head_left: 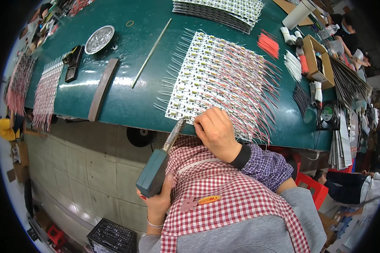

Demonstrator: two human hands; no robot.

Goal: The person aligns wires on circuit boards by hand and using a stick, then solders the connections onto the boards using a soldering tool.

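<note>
1. While your left hand point(158, 200) is wrapped around the handle of a dark teal plastic soldering gun point(153, 172) with a metal barrel, its tip is at the near left corner of a white rectangular sheet of circuit boards point(199, 71) covered with red and white wires; I cannot tell whether the tip touches it.
2. Your right hand point(217, 130) is over the sheet's near edge, fingers curled inward; I cannot tell whether they pinch a wire.
3. Toward the far left, a round silver metal dish point(113, 34) holds shiny, silvery material too indistinct to name.
4. On your right, an open brown cardboard box point(314, 75) contains dark items of unclear shape.
5. Down on the floor at your left is a black plastic crate point(114, 227); its contents are hard to make out.
6. The sheet's near side lies close to your edge of the green-topped table point(133, 105).
7. Your widest stretch of green surface runs leftward from the sheet to a flat brown bar point(102, 90), whose near end reaches the table edge; a thin pale rod point(152, 52) lies slantwise between them.
8. To the sheet's right, a narrower strip separates its wire ends from a bundle of dark strands point(301, 100).
</note>
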